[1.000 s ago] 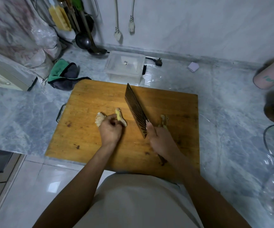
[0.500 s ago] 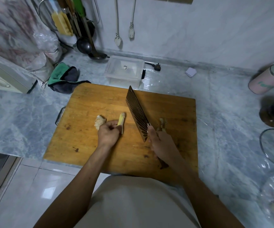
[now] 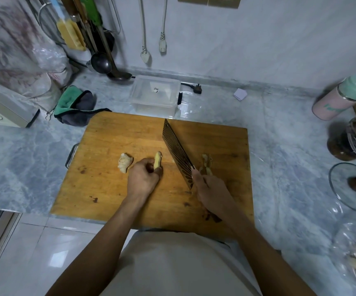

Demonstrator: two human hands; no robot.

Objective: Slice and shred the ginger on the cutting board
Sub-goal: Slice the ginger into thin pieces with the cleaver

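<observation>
**Ginger held on the board, cleaver beside it**

Ginger in three pieces lies on the rectangular wooden cutting board (image 3: 108, 178), which sits on the grey marble counter (image 3: 290, 157) with its near edge at the counter's front edge. The left hand (image 3: 144, 180), near the middle of the board, has its fingers curled round a slim yellow peeled piece of ginger (image 3: 157, 160), whose free end points toward the board's far edge. Just left of that hand rests a knobbly pale chunk of ginger (image 3: 124, 163), apart from the fingers. The right hand (image 3: 212, 191) clasps the handle of a broad dark cleaver with a ridged blade (image 3: 177, 150), index finger stretched along the blade's spine. The blade runs diagonally toward the far edge, standing on its edge just right of the held piece without touching it. A small heap of ginger peelings (image 3: 207, 164) lies right of the blade, close to the right hand.

Beyond the board's far edge stands a clear plastic lidded box (image 3: 154, 94); at its far left corner lies a green and grey cloth (image 3: 74, 105). Toward the counter's right edge are a pink and mint flask (image 3: 339, 99) lying tilted, a dark jar (image 3: 352, 139) and a glass lid (image 3: 350, 189).
</observation>
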